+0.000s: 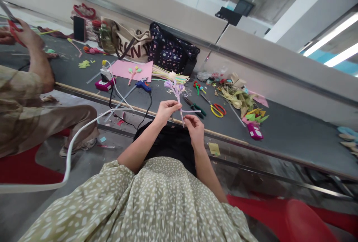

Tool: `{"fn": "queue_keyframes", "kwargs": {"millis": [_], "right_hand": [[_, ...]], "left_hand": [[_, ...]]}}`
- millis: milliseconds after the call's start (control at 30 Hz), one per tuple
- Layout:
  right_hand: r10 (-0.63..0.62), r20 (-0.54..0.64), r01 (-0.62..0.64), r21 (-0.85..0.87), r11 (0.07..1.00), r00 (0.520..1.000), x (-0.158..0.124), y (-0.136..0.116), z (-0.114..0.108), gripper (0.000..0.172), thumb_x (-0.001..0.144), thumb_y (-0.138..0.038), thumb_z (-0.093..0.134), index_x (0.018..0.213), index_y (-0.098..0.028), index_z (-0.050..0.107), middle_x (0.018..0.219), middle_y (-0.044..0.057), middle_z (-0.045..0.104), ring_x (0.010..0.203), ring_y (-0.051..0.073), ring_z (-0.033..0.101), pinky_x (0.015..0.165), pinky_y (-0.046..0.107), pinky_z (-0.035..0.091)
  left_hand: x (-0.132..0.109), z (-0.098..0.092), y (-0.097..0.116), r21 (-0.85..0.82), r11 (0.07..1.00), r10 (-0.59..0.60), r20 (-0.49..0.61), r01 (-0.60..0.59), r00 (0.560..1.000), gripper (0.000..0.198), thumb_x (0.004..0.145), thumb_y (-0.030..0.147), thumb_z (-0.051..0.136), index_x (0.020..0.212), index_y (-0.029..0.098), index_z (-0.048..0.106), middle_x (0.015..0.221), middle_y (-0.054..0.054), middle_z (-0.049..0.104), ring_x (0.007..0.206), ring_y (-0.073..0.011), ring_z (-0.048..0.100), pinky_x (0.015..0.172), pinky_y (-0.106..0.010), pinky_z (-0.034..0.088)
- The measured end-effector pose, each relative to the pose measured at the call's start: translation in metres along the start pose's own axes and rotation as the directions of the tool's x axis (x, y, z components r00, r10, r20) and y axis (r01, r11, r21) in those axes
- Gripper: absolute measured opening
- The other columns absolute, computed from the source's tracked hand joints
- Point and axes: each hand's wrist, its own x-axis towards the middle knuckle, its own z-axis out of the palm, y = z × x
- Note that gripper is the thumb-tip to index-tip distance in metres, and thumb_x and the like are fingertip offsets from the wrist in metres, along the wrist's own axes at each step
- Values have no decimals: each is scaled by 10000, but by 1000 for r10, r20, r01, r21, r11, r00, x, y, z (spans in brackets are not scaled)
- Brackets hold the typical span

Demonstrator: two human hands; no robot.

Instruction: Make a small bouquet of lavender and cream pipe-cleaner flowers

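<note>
A small purple craft flower (176, 88) stands upright above the table's front edge, its blossoms at the top and a thin stem below. My left hand (167, 110) pinches the stem just under the blossoms. Lower down, my right hand (194, 125) has its fingers closed at the bottom end of the stem. A thin lilac strip (192, 111) sticks out to the right from the stem between the hands. Dark green-handled pliers (195, 107) lie on the table just behind my right hand.
Yellow-and-red scissors (216, 110), dried husks (237, 98) and a magenta box (254, 131) lie to the right. Leftward are a blue glue gun (144, 85), a pink sheet (116, 68) and a white cable (84, 126). Bags stand behind; another person's hand (29, 35) holds red-handled scissors.
</note>
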Motion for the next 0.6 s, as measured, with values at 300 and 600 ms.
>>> {"fn": "queue_keyframes", "kwargs": {"millis": [300, 600], "right_hand": [[-27, -36, 29, 53, 998, 999, 6, -15, 13, 241, 781, -398, 685, 887, -182, 705, 847, 47, 725, 803, 190, 666, 786, 330, 532], [127, -103, -100, 232, 968, 987, 6, -12, 19, 210, 736, -379, 713, 803, -181, 685, 711, 5, 700, 656, 147, 637, 727, 309, 533]], "left_hand": [[-8, 8, -2, -36, 998, -50, 69, 53, 996, 296, 623, 418, 819, 672, 147, 710, 609, -21, 641, 560, -107, 529, 571, -244, 425], [-10, 11, -7, -52, 995, -75, 112, 81, 991, 327, 627, 434, 815, 688, 133, 703, 649, -22, 643, 596, -106, 548, 601, -242, 450]]}}
